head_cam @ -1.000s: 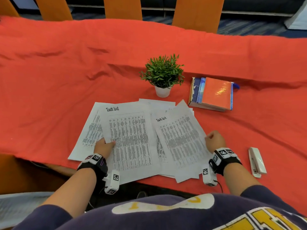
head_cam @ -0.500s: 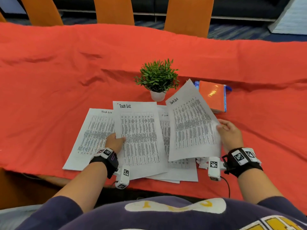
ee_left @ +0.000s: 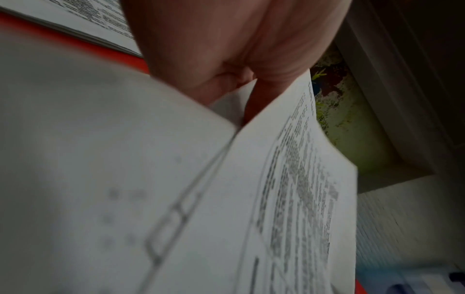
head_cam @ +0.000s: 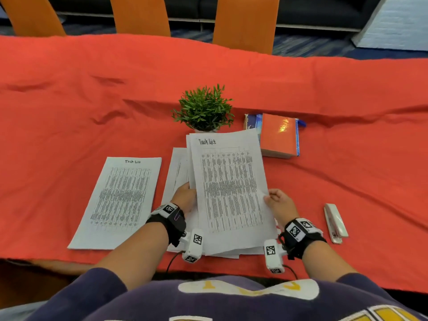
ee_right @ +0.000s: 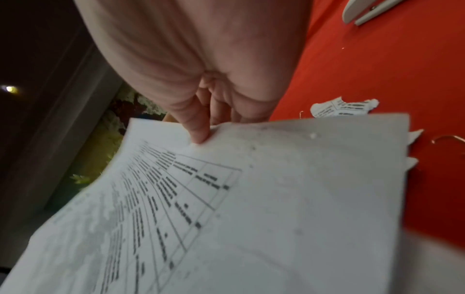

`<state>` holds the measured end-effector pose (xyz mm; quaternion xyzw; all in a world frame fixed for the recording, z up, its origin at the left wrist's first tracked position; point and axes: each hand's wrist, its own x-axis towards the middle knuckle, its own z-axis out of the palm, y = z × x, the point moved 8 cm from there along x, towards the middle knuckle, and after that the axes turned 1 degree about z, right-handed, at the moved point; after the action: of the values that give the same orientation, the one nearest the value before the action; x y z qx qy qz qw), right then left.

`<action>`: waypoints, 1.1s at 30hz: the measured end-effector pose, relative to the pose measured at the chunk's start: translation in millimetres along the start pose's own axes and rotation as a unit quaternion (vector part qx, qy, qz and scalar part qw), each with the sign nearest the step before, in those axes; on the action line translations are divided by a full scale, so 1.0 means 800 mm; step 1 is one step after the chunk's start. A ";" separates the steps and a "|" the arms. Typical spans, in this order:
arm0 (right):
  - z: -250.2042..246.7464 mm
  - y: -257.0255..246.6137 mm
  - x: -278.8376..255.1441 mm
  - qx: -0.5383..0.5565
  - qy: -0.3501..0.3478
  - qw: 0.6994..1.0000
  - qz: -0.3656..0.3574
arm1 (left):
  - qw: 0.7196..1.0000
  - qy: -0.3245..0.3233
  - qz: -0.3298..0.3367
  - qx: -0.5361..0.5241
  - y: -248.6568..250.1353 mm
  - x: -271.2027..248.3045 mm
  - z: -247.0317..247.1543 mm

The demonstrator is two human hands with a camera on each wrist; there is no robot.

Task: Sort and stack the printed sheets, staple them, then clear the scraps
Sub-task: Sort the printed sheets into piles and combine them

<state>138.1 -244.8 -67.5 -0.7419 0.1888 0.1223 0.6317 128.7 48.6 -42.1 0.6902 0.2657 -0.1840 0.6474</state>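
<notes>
Gathering the loose pages, I now hold two Task List sheets (head_cam: 228, 188) together, lifted off the red tablecloth (head_cam: 69, 112), where a moment ago they lay apart; my left hand (head_cam: 185, 197) and right hand (head_cam: 279, 202) pinch their side edges. One sheet (head_cam: 122, 200) lies apart at left, so sorting is only begun, with the stapler (head_cam: 335, 223) untouched at right and a torn scrap (ee_right: 344, 108) beside it. No container shows.

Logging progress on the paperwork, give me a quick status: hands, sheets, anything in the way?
Left hand and right hand each grip the raised sheets. One sheet lies apart. Stapler untouched; torn scrap on the cloth.
</notes>
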 end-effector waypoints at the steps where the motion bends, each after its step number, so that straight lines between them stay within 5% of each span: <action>1: 0.002 0.004 0.001 -0.011 -0.001 1.000 0.004 | 1.000 -0.004 -0.001 -0.003 0.000 0.001 0.003; 8: 0.023 0.010 0.005 -0.040 -0.024 0.999 0.006 | 0.998 -0.024 -0.019 -0.049 -0.008 -0.005 0.007; 13: 0.048 0.005 0.005 -0.050 -0.047 0.998 -0.002 | 0.988 0.071 0.080 0.108 -0.001 -0.017 -0.029; 21: 0.054 0.036 0.033 -0.373 0.010 0.925 0.076 | 0.982 0.179 0.039 0.042 -0.052 -0.029 -0.152; 25: 0.057 0.043 0.033 -0.349 0.009 0.934 0.080 | 0.976 0.217 0.032 0.013 -0.066 -0.043 -0.204; 33: 0.043 -0.001 0.020 -0.211 0.078 0.974 -0.025 | 0.972 0.233 0.021 -0.025 -0.086 -0.048 -0.239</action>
<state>154.5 -212.8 -79.3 -0.8700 0.1887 0.0854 0.4474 39.5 234.7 -56.4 0.7031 0.3991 0.0027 0.5884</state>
